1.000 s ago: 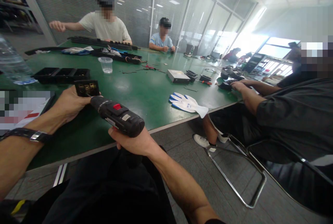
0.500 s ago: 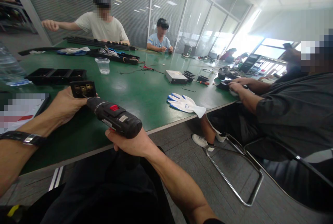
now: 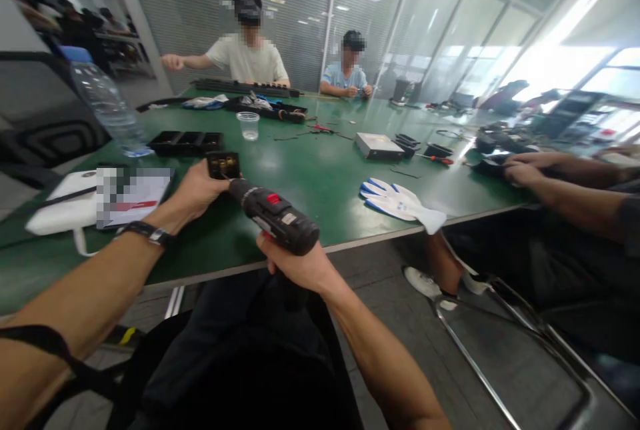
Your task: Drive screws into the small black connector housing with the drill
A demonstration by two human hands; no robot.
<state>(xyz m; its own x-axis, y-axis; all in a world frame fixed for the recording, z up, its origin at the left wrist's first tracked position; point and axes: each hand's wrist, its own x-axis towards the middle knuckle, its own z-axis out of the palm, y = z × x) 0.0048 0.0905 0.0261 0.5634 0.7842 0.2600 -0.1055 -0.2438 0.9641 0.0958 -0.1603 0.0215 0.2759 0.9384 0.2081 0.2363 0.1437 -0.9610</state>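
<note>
My right hand [image 3: 295, 260] is wrapped round the grip of a black cordless drill [image 3: 277, 213] with a red switch on top. The drill points left and away, its front end close to a small black block with brass-coloured terminals [image 3: 223, 166]. My left hand [image 3: 200, 187] grips that terminal block by its left and near side, just above the green table [image 3: 315, 183]. Whether the bit touches a screw is too small to tell. Behind the block sits a black three-compartment tray [image 3: 186, 143] with small pieces in it.
A clear plastic cup [image 3: 248, 127], a water bottle [image 3: 107, 107], a white pouch [image 3: 65, 200] and a white-and-blue glove [image 3: 400, 203] lie around. A silver box [image 3: 379, 146] stands further right. Co-workers sit across the table and at the right, near a metal-framed chair [image 3: 465, 343].
The view has swung left, so everything appears further right and the white pouch and whole bottle show. Both hands keep their hold on the drill and the terminal block.
</note>
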